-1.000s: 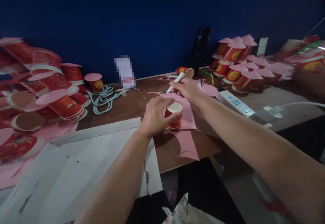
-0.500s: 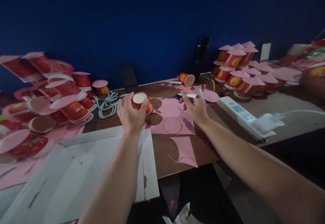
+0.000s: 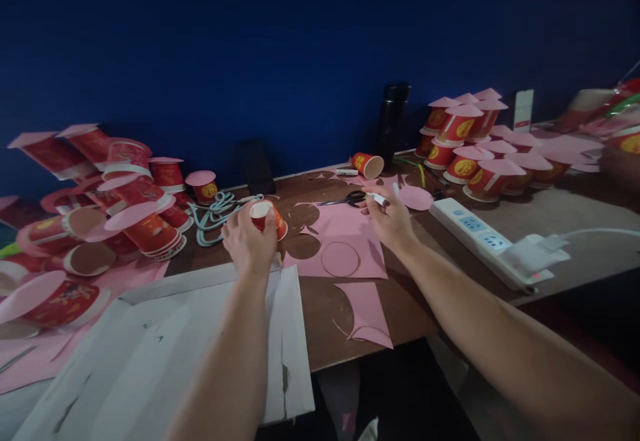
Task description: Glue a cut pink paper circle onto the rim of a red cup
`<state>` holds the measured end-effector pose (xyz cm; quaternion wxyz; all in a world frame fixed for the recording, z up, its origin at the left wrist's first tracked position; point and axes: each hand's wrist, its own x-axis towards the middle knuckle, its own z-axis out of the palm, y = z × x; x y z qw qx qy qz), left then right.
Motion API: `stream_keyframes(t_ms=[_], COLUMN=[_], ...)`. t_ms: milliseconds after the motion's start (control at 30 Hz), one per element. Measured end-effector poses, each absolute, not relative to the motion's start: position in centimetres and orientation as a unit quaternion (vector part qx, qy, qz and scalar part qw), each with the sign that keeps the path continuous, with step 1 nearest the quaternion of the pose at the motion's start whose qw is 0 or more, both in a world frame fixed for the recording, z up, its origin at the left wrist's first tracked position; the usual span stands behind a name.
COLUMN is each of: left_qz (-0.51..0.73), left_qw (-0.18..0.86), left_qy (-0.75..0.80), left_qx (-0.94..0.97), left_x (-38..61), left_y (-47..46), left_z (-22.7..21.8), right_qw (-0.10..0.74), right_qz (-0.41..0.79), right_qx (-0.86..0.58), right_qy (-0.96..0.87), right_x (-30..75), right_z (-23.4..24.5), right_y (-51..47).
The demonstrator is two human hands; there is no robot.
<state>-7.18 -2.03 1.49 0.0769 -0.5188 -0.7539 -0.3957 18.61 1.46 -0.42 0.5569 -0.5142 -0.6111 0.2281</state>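
My left hand (image 3: pixel 250 244) is closed around a red paper cup (image 3: pixel 281 226) with a white end facing up, just left of a pink paper sheet (image 3: pixel 345 224). That sheet has round cut-outs on its left and a drawn circle. In my right hand (image 3: pixel 393 221) a white marker (image 3: pixel 377 198) is pinched between the fingers, over the sheet's upper right corner. Scissors with black handles (image 3: pixel 353 197) lie beside those fingers, at the sheet's top edge. A cut pink paper disc (image 3: pixel 416 198) rests right of the hand.
Red cups with pink discs are piled at left (image 3: pixel 150 228) and stacked at right (image 3: pixel 460 126). A white box lid (image 3: pixel 200 321) lies under my left forearm. A power strip (image 3: pixel 470 238) with a plugged-in charger, a black bottle (image 3: pixel 394 118) and a coiled cable (image 3: pixel 215 218) stand around.
The view has tilted up slightly, so the table sits lower. My left hand has moved a little left with the cup. The marker's angle in my right hand has changed.
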Motion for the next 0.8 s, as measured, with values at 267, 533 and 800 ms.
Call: stream_keyframes(t_ms=[267, 533, 800], left_qz=[-0.433, -0.186, -0.143], left_qw=[0.168, -0.022, -0.04], left_qy=[-0.665, -0.673, -0.657], left_qx=[-0.584, -0.716, -0.739], left_x=[-5.5, -2.3, -1.7], left_y=[-3.3, -4.4, -5.0], left_z=[1.8, 0.8, 0.9], right_qw=[0.365, 0.175, 0.146], right_qz=[0.106, 0.074, 0.07], right_qx=[-0.619, -0.707, -0.685], right_qy=[-0.688, -0.682, -0.711], right_x=[19.9, 19.7, 19.1], right_z=[0.6, 1.4, 1.1], right_y=[1.1, 0.4, 0.2])
